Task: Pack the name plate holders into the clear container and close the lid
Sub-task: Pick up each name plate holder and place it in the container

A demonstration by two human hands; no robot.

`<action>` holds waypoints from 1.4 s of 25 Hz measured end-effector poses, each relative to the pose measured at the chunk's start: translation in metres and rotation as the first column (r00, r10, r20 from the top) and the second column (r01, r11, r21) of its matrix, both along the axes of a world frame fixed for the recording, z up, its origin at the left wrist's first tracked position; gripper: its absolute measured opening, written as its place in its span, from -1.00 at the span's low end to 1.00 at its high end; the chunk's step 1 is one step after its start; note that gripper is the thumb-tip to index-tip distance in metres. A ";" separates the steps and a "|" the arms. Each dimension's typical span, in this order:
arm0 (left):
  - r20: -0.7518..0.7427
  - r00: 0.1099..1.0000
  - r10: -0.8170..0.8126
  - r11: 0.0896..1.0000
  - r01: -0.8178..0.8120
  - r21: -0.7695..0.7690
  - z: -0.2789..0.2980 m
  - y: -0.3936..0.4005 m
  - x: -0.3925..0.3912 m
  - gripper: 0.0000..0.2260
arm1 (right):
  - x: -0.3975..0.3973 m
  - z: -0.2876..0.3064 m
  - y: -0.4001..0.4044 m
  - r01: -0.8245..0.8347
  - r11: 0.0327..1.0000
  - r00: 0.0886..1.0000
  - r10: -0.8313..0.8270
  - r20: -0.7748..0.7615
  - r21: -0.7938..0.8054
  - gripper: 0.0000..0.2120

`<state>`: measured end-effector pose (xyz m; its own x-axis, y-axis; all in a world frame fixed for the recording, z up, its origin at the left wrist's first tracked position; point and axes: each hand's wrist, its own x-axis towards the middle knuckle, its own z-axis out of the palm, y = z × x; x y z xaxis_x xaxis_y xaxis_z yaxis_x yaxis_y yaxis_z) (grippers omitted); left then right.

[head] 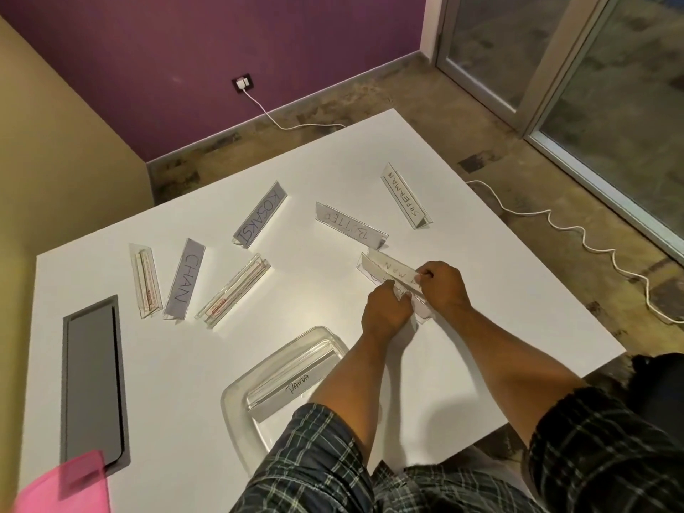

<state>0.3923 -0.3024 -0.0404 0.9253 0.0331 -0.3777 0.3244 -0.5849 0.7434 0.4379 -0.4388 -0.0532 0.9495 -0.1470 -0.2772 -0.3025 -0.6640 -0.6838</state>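
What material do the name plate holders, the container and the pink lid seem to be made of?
CHAN holder: probably clear rigid plastic, glossy; its paper card shows through and the edges glint.
Clear container: likely transparent plastic, smooth; the PANDA holder and the white table show through its walls.
Pink lid: seemingly translucent tinted plastic; the dark panel shows faintly through it.
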 end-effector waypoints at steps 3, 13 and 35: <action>-0.010 1.000 0.004 1.000 -0.003 0.011 0.006 0.003 0.005 -0.61 | 0.001 0.010 0.005 0.073 0.997 0.988 -0.072 0.138 0.003 -0.88; -0.135 0.962 0.237 0.867 -0.272 -0.418 0.038 0.039 -0.006 -0.57 | -0.021 0.042 0.053 0.182 0.642 0.980 -0.180 -0.084 0.745 -0.85; -0.605 0.710 -0.361 0.932 0.286 -0.222 0.061 0.232 -0.133 -0.60 | -0.072 0.054 0.126 -0.895 -0.072 -0.053 0.997 -0.056 -0.441 -0.25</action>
<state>0.2593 -0.0706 0.0208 0.4228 -0.2977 -0.8559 0.5418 -0.6740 0.5021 0.3663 -0.3128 0.0009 0.2040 0.9500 -0.2362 0.9135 -0.2715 -0.3029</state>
